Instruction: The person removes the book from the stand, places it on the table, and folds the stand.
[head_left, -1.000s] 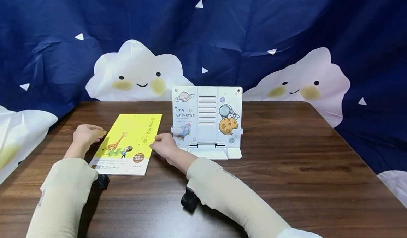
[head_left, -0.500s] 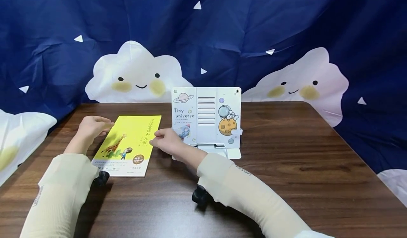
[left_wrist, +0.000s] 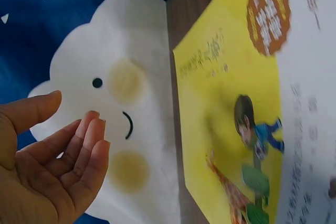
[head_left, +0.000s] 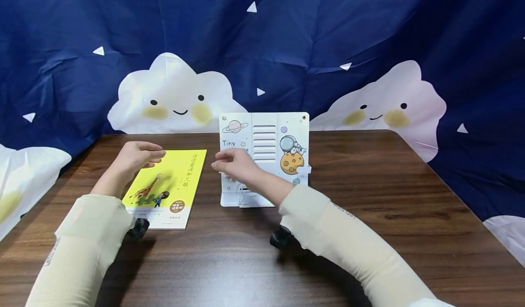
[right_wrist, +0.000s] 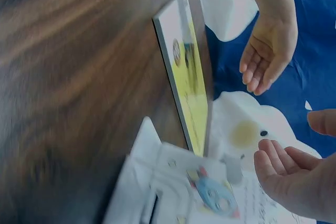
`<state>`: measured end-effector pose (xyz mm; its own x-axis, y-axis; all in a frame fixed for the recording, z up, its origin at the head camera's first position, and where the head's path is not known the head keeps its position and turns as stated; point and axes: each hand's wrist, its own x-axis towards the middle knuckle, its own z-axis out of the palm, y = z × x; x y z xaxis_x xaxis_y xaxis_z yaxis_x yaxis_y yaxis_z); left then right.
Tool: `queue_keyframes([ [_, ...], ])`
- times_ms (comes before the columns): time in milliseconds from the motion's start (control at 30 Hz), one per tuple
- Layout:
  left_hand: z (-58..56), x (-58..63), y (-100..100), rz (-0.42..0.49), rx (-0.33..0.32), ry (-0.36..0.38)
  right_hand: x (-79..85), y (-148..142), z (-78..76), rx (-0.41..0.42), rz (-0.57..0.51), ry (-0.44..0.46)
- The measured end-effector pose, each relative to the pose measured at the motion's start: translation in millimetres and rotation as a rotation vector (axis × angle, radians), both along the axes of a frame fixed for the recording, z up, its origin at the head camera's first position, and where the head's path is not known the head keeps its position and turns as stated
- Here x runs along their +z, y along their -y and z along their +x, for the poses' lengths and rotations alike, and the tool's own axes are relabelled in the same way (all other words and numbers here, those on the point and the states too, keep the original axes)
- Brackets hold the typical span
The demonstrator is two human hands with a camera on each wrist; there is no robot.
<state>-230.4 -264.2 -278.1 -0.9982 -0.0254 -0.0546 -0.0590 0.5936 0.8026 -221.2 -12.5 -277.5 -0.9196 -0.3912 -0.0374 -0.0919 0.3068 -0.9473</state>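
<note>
A yellow picture book (head_left: pixel 176 175) with a giraffe and a child on its cover lies flat at the left of the table. Above its left side hovers my left hand (head_left: pixel 137 158), fingers loosely bent, touching nothing; the left wrist view shows the palm bare and the thumb apart from the fingers. To the book's right stands a white book stand (head_left: pixel 266 161) printed with an astronaut and planets. My right hand (head_left: pixel 238 163) hangs in front of the stand's left part and hides some of it. In the right wrist view that hand's fingers (right_wrist: pixel 275 161) hold nothing.
The dark wooden table (head_left: pixel 369 197) runs under everything and stretches to the right of the stand. Behind it hangs a blue curtain (head_left: pixel 287 33) with white smiling clouds. A small black camera sits under each wrist.
My left hand has lifted from beside the book and moved right over it. My right hand has left the book's right edge and moved right and up, in front of the stand.
</note>
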Motion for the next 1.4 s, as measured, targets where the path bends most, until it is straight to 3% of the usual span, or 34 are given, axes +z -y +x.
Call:
queue_keyframes([
  [367, -4.2, 5.7, -25.2, 0.056, -0.028, 0.023, 19.6, -45.1, -13.6, -0.073, -0.048, -0.076],
  [700, -5.4, 6.7, -46.9, 0.118, -0.084, 0.002, 23.2, -82.3, -18.4, -0.119, 0.035, -0.143],
  [1100, -10.9, -2.7, -65.2, 0.167, -0.099, -0.027, 12.2, -123.2, -17.9, -0.213, 0.079, -0.217],
  [1400, -12.8, -17.7, -81.4, 0.196, -0.101, -0.015, -6.6, -145.4, -19.4, -0.304, -0.013, -0.267],
])
